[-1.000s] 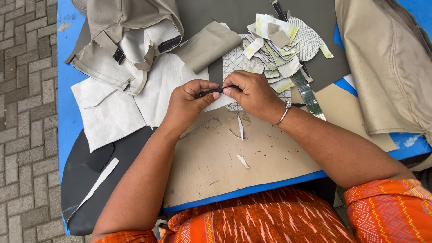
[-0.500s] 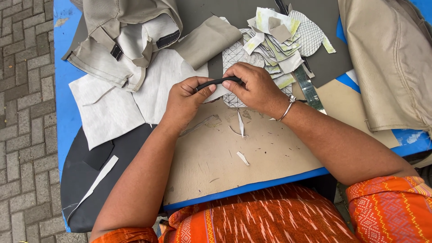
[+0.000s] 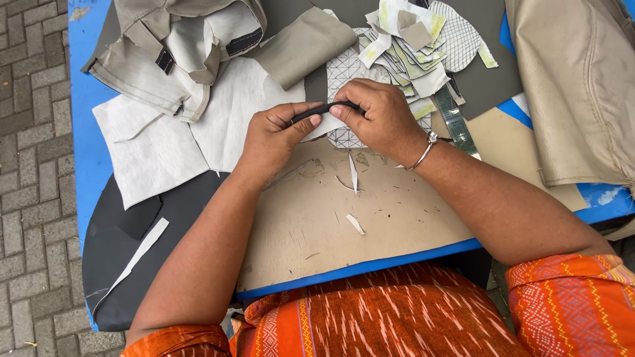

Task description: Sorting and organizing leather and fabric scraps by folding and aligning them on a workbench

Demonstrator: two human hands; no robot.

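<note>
Item 1, nearest me: tan cardboard sheet (image 3: 370, 218) on the blue counter (image 3: 83, 132), scored and carrying a few pale offcuts (image 3: 355, 225).

Item 2: left hand (image 3: 271, 139) and right hand (image 3: 377, 119), both grips pinching a thin black strip (image 3: 324, 109) held just above the cardboard, one end in each. I judge the strip only part worked; it is bent between the fingers and not yet laid on any piece.

Item 3: grid-patterned white piece (image 3: 347, 73) directly beneath the hands, untouched.

Item 4, left: white fabric panels (image 3: 152, 145) and a dark grey sheet (image 3: 126, 244).

Item 5, far: heap of pale cut pieces (image 3: 410, 59), folded beige cloth (image 3: 304, 46), beige garment (image 3: 172, 46). They crowd the far edge.
</note>
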